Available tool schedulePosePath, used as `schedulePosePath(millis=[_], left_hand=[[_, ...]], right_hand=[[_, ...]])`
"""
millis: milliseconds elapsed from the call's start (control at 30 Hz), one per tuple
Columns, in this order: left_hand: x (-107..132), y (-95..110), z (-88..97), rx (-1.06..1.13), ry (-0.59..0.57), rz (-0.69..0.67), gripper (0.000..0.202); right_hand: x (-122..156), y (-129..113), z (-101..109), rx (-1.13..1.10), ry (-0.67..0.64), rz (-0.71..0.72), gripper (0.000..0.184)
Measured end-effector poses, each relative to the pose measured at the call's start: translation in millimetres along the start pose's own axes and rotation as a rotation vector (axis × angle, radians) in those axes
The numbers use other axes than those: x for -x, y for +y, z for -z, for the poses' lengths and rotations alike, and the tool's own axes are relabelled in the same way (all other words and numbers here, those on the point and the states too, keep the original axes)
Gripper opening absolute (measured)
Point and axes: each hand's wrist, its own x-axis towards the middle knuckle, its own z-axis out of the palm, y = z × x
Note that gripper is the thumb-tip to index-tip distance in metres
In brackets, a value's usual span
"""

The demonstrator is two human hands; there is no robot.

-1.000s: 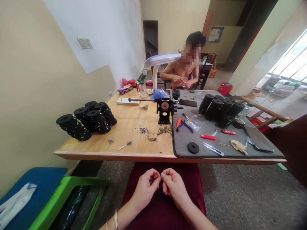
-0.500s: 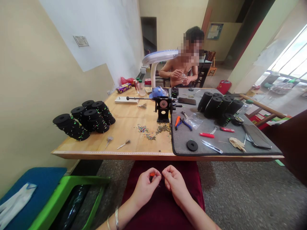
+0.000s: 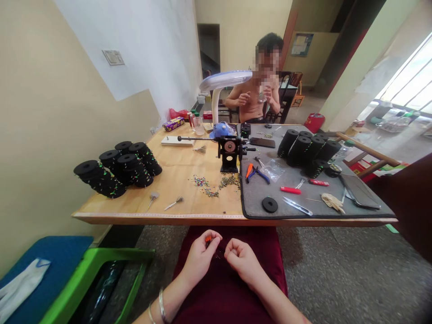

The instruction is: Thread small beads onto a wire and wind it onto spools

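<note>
My left hand (image 3: 200, 255) is curled over my lap, its fingertips pinching a small orange piece (image 3: 208, 238). My right hand (image 3: 241, 258) sits just to its right, fingers closed in a loose fist; what it holds, if anything, is too small to make out. A thin dark strand seems to run between the two hands. Both hover above the dark red cloth (image 3: 229, 288) on my lap, just in front of the wooden table's (image 3: 175, 177) near edge.
Stacks of black spools (image 3: 116, 168) stand at the table's left, more black spools (image 3: 308, 148) at the right on a grey mat (image 3: 256, 200). A black hand-crank winder (image 3: 230, 153), pliers (image 3: 255, 173), scissors (image 3: 299, 207) and loose beads (image 3: 202, 182) lie mid-table. A person (image 3: 258, 96) sits opposite. A green bin (image 3: 97, 279) stands at my left.
My hands have drawn slightly apart and lower on my lap. The person opposite has raised a small clear thing to the mouth.
</note>
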Motion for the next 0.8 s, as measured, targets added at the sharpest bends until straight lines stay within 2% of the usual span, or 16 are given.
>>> schedulePosePath(millis=[200, 400, 500, 600, 733, 800], left_hand=[[-5.3, -7.9, 5.0, -0.004, 0.103, -0.022, 0.024], [-10.3, -12.7, 24.8, 0.042, 0.187, 0.008, 0.029], [-6.4, -11.4, 30.0, 0.012, 0.070, 0.120, 0.032], [0.7, -6.7, 24.7, 0.019, -0.102, 0.235, 0.034], [3.1, 0.0, 11.0, 0.129, -0.224, 0.234, 0.038], [0.1, 1.3, 7.0, 0.164, -0.248, 0.215, 0.033]], right_hand=[[1.4, 3.6, 0.1, -0.047, 0.033, -0.052, 0.009], [2.4, 1.9, 3.6, -0.198, 0.099, -0.045, 0.014], [3.2, -0.2, 3.9, -0.238, 0.100, -0.021, 0.017], [4.0, -2.9, 2.7, -0.245, 0.086, -0.040, 0.022], [4.6, -4.7, 1.8, -0.231, 0.031, -0.087, 0.025], [4.7, -3.9, 2.5, -0.224, 0.000, -0.111, 0.026]])
